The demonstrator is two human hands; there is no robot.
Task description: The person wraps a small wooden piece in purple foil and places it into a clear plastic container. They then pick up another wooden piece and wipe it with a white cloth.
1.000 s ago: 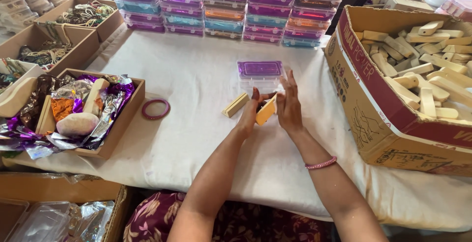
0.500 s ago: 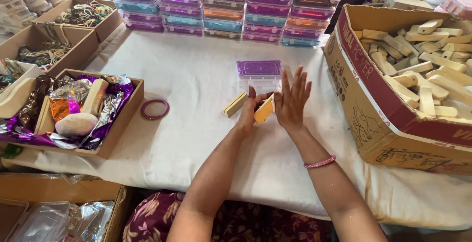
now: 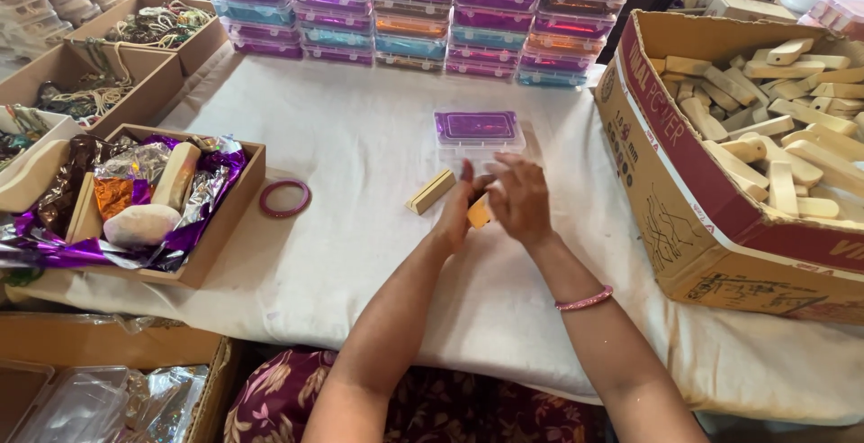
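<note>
Both hands meet over the middle of the desk (image 3: 360, 137), the left hand (image 3: 459, 213) and right hand (image 3: 520, 200) pressed together around a small orange piece (image 3: 480, 215), most of it hidden between the palms, so its shape is hard to make out. At 12 o'clock from the hands sits a clear box with a purple lid (image 3: 477, 132), just beside the fingertips. A wooden block (image 3: 431, 192) lies at 10 o'clock, near but apart. A maroon bangle (image 3: 285, 198) rests at 9 o'clock, well apart, with bare cloth between. At 3 o'clock a large cardboard box of wooden blocks (image 3: 720, 218) hems in that side, cut off by the frame. Stacked coloured boxes (image 3: 423, 11) line the far edge at 12 o'clock.
</note>
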